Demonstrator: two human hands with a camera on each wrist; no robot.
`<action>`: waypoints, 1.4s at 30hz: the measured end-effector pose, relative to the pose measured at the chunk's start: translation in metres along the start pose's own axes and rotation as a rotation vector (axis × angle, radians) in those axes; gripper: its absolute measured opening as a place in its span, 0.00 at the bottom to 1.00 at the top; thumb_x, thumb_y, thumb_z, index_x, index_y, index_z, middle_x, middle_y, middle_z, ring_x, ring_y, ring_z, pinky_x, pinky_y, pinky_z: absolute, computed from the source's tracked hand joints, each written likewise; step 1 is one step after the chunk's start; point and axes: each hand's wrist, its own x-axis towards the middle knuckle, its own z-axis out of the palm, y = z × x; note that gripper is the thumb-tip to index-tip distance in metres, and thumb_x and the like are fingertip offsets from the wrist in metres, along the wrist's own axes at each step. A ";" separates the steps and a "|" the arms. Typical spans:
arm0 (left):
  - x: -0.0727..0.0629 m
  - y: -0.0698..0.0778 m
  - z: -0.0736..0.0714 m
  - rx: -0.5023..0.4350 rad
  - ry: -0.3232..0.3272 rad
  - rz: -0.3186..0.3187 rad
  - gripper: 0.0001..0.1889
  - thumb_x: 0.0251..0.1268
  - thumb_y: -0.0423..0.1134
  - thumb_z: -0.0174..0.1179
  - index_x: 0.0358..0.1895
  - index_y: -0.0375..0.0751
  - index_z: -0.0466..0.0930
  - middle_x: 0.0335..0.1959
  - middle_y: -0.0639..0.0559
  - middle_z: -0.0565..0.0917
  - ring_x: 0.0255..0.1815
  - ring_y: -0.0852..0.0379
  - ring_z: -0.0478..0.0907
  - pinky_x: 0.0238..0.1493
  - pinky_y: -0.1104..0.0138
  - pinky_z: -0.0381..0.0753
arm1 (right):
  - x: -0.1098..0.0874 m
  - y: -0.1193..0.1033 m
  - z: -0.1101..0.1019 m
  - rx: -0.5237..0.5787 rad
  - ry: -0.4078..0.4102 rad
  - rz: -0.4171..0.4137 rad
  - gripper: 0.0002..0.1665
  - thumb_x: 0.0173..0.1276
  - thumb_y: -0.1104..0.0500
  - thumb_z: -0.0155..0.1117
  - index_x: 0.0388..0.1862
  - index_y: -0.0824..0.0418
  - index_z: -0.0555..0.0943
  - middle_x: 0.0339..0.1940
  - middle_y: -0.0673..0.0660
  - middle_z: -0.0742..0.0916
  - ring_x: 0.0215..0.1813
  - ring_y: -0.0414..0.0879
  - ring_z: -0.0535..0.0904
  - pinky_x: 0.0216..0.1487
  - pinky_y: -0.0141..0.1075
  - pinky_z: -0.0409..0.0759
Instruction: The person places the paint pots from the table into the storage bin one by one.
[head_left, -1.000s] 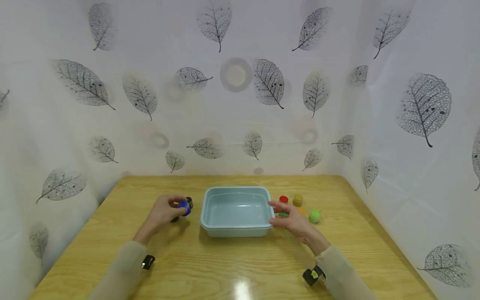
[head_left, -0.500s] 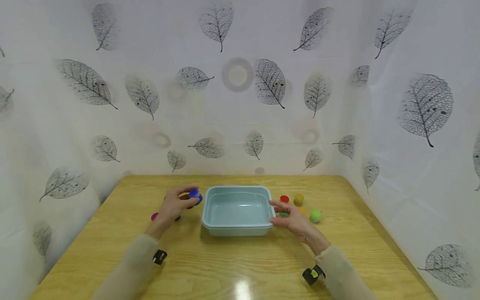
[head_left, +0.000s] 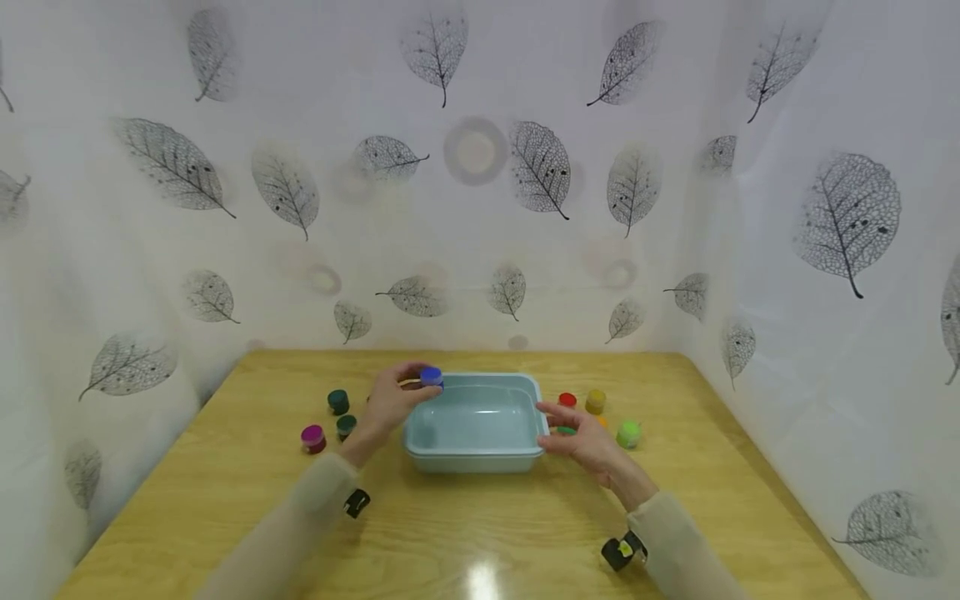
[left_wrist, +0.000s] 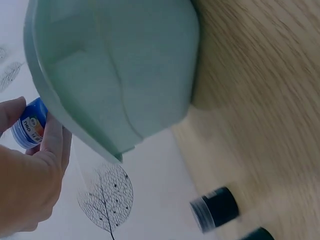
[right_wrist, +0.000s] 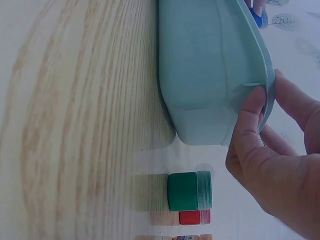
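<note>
A small blue paint jar (head_left: 431, 377) is pinched between the thumb and fingers of my left hand (head_left: 388, 407), up at the left end of a pale blue-green plastic tub (head_left: 474, 463). In the left wrist view the jar's label (left_wrist: 33, 129) shows between the fingers, just past the tub's rim. My right hand (head_left: 596, 454) holds the tub's right rim; the right wrist view has thumb and fingers on either side of that rim (right_wrist: 269, 95). The tub's visible floor holds nothing.
Left of the tub stand a magenta jar (head_left: 313, 439) and two dark jars (head_left: 338, 402). To its right are red (head_left: 567, 400), yellow (head_left: 596, 402), light green (head_left: 629, 434), orange (head_left: 602, 422) and green (right_wrist: 183, 192) jars. A leaf-patterned curtain (head_left: 472, 233) borders the wooden table.
My left hand has carried the blue jar rightward and up, from among the left jars to the tub's left rim. The left jars have come into view. My right hand stays on the tub.
</note>
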 end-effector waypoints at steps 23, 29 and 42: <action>0.017 0.023 0.056 0.026 -0.149 -0.148 0.20 0.50 0.32 0.74 0.49 0.42 0.83 0.44 0.48 0.85 0.43 0.54 0.82 0.49 0.62 0.83 | -0.006 0.002 -0.003 0.029 -0.041 -0.033 0.41 0.65 0.62 0.69 0.74 0.63 0.63 0.61 0.68 0.72 0.49 0.45 0.79 0.54 0.41 0.82; 0.022 0.029 0.069 -0.025 -0.178 -0.161 0.22 0.51 0.29 0.72 0.52 0.37 0.82 0.46 0.44 0.84 0.40 0.55 0.83 0.46 0.65 0.85 | -0.004 -0.002 -0.003 0.017 -0.024 -0.020 0.41 0.64 0.62 0.70 0.74 0.62 0.64 0.60 0.67 0.72 0.48 0.46 0.79 0.54 0.41 0.82; 0.030 0.025 0.101 0.016 -0.267 -0.143 0.20 0.45 0.22 0.72 0.46 0.29 0.81 0.40 0.39 0.84 0.38 0.51 0.83 0.41 0.62 0.88 | -0.001 -0.001 -0.001 0.001 -0.021 -0.002 0.42 0.62 0.59 0.72 0.73 0.61 0.66 0.64 0.69 0.69 0.49 0.49 0.78 0.54 0.41 0.83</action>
